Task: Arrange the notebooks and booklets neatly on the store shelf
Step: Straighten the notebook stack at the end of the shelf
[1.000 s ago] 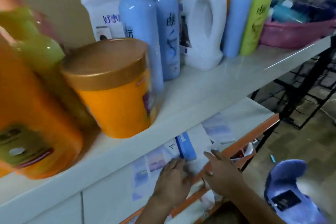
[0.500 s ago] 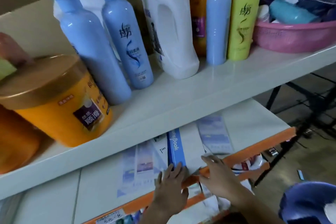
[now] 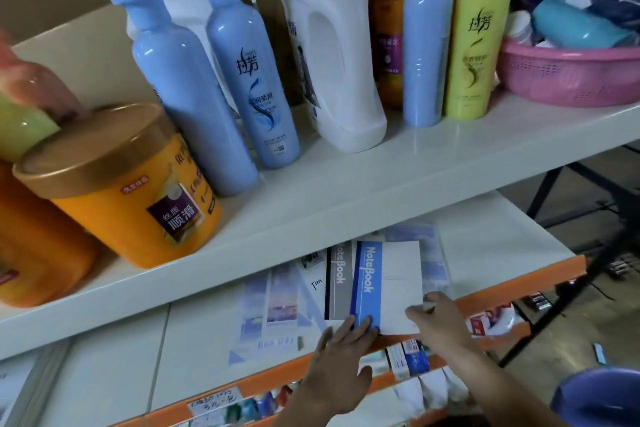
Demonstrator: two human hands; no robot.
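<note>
Lower shelf (image 3: pixel 485 246), your left hand (image 3: pixel 341 371) flat on blue notebook (image 3: pixel 391 288), right hand (image 3: pixel 441 322) at its corner, grip kinda unclear

I see the upper shelf (image 3: pixel 346 187) overhanging low above the blue notebook (image 3: pixel 388 284), limiting headroom. Right of the notebook the lower shelf (image 3: pixel 502 253) lies bare; left of it, overlapping booklets (image 3: pixel 273 305) cover the board.
</note>
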